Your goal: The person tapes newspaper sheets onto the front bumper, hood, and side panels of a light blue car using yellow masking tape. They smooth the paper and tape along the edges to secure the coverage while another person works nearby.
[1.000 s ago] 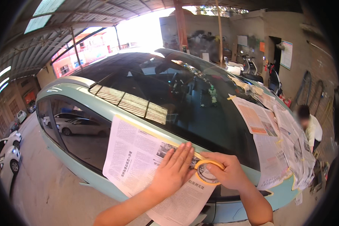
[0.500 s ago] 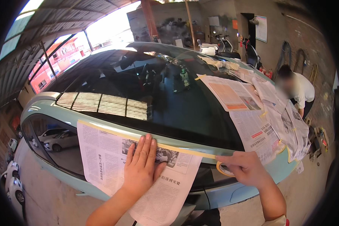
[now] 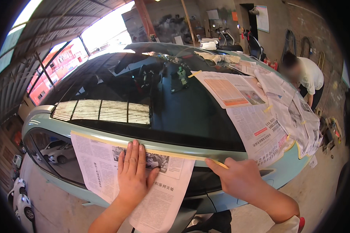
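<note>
A newspaper sheet (image 3: 95, 165) hangs over the side window of a pale green car (image 3: 171, 146), its upper edge edged by a strip of yellow masking tape (image 3: 179, 155) along the body rail beside the windscreen. Flat on the sheet, just below the strip, lies my left hand (image 3: 132, 178), open, with its fingertips at the tape. At the strip's right end my right hand (image 3: 241, 179) is closed round a roll of masking tape (image 3: 221, 164); the roll is mostly hidden by the fingers. Its index finger points along the rail and touches the tape's end.
More newspaper (image 3: 251, 124) covers the bonnet and the windscreen's lower edge, held with bits of yellow tape. A person (image 3: 309, 73) in a light shirt bends beside the far right of the car. The dark windscreen (image 3: 190, 116) lies beyond my hands. A scooter (image 3: 223, 37) stands behind.
The view has shifted slightly. My right hand has turned, so the tape roll that hung visible beneath it is now mostly covered by the fingers. My left hand remains flat on the newspaper.
</note>
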Motion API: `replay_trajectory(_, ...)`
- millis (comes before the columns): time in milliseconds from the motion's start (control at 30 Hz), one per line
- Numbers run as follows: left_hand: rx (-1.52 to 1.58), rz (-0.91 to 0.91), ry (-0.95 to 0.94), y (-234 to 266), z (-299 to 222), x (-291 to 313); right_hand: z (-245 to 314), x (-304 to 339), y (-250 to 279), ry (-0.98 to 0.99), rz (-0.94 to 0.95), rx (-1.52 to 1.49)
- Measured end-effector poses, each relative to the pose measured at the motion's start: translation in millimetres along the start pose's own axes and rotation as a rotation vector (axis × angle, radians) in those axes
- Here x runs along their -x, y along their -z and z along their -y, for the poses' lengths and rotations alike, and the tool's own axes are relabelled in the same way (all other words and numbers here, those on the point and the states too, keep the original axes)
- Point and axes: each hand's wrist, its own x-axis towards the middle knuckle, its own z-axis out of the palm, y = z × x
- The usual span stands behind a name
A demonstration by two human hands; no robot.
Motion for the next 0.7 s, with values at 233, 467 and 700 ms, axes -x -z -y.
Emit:
replay_trajectory(233, -0.001, 0.009, -0.020, -3.3, -5.7, -0.2, 3.7, -5.7, 2.8, 0.026, 0.052, 0.020)
replay_trajectory(467, 0.023, 0.010, -0.198, -16.1, -29.9, -9.4, 5.4, -9.4, 1.4, 0.011, 0.057, 0.000)
replay_trajectory(700, 0.108, 0.089, -0.383, -18.0, -54.0, -24.6, 5.6, -9.7, 1.6, 0.000, 0.055, 0.006)
